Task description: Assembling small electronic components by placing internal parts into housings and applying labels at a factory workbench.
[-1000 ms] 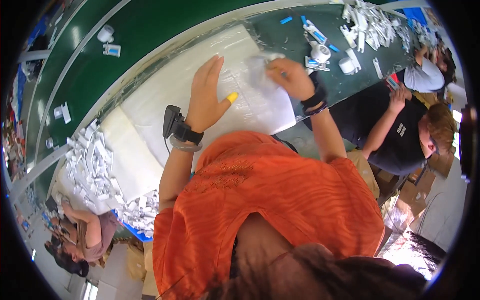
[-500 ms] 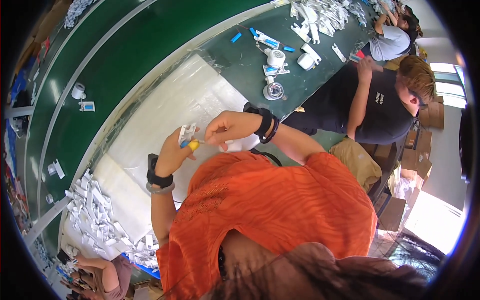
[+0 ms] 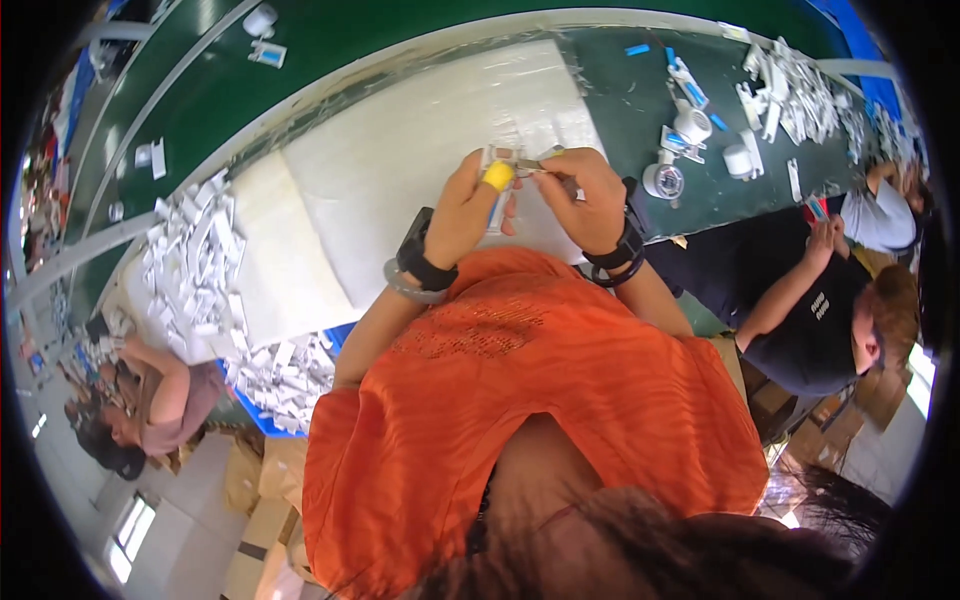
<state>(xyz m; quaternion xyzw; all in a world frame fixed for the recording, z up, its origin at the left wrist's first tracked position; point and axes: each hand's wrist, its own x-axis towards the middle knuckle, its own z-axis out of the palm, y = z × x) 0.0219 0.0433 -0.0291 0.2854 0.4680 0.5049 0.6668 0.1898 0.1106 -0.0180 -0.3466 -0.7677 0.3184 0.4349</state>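
Observation:
Above the white mat (image 3: 400, 130), my left hand (image 3: 455, 218) is closed around a white plastic housing (image 3: 493, 222) with a blue part along it. A yellow cover (image 3: 498, 177) sits on the left thumb. My right hand (image 3: 588, 200) meets it from the right, its thumb and finger pinched on a thin metallic piece (image 3: 530, 165) that reaches over the housing's far end. The exact kind of that piece is too small to tell. Fingers hide much of the housing.
White plastic parts (image 3: 190, 260) are heaped at left, with more in a blue bin (image 3: 265, 415). On the green table at right lie round white units (image 3: 692, 125), blue cells (image 3: 637, 49) and another heap (image 3: 790, 90). A co-worker in black (image 3: 800, 320) sits close at right.
The view has swung, so the table and co-workers appear shifted. My right hand has come up to the housing in my left, bringing the thin metallic piece over it.

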